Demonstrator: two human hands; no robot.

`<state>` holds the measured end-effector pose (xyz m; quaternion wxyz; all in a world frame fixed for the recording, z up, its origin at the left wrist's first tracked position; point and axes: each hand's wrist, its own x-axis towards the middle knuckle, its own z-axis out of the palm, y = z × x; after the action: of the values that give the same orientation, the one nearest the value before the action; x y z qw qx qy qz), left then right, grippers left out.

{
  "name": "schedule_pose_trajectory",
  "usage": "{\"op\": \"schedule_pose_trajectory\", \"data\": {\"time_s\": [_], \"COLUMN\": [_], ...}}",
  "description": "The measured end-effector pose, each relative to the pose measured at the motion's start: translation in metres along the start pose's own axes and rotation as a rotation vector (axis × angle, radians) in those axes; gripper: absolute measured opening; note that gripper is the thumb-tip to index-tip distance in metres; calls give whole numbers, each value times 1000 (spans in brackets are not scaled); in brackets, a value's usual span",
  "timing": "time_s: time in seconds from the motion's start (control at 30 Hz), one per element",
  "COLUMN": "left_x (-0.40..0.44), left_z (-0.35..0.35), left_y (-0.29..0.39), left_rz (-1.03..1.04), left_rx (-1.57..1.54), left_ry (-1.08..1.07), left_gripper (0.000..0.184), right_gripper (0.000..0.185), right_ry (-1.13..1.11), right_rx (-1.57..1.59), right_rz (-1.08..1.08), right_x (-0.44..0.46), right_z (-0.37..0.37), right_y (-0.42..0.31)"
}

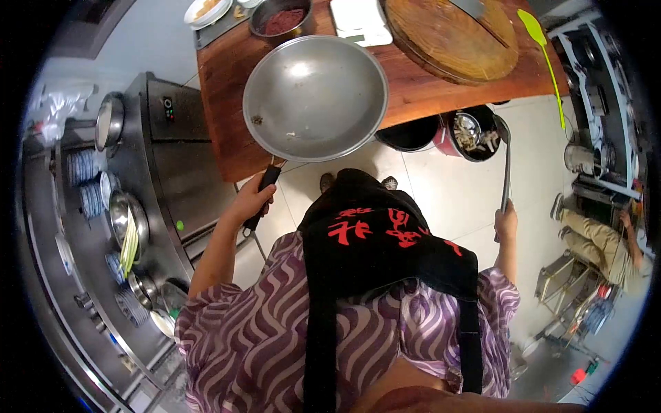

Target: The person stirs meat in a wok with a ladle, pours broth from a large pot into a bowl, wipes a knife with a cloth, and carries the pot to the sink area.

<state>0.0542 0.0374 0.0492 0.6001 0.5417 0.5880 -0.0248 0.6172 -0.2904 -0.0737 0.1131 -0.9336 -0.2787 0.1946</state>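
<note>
A wide, round pan (315, 100) is held by its black handle (269, 179) in the left hand (255, 198), the fingers wrapped closed around it. The bowl is seen over the near edge of the wooden table (231, 134); whether the wood is touched cannot be told. Its interior is dull grey and smooth-sided, brightened by one patch of glare — and marked by a dark spot at the left and small pale flecks lower down. A long metal utensil (507, 168) is gripped in the right hand (507, 224), fingers closed, its head seen beside a bucket (446, 143).
</note>
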Motion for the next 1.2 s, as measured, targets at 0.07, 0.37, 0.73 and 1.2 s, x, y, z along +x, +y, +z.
{"op": "schedule_pose_trajectory", "data": {"time_s": [0.07,0.37,0.73,1.2], "left_x": [2,18,16,12], "left_z": [2,-11,-20,-10], "left_y": [-5,-25,-10,-4], "left_rz": [1,-38,-76,10], "left_rx": [-43,-277,-459,-222], "left_ry": [-12,-190,-318,-204], "left_gripper": [35,25,25,23], "right_gripper": [53,52,54,53], "right_ry": [-43,-54,-896,-1193], "right_rx": [200,910,847,855], "right_rz": [149,48,-14,-8], "right_x": [-1,-141,-153,-165], "right_z": [-3,-77,-61,-71], "right_y": [-10,-102,-288,-314]}}
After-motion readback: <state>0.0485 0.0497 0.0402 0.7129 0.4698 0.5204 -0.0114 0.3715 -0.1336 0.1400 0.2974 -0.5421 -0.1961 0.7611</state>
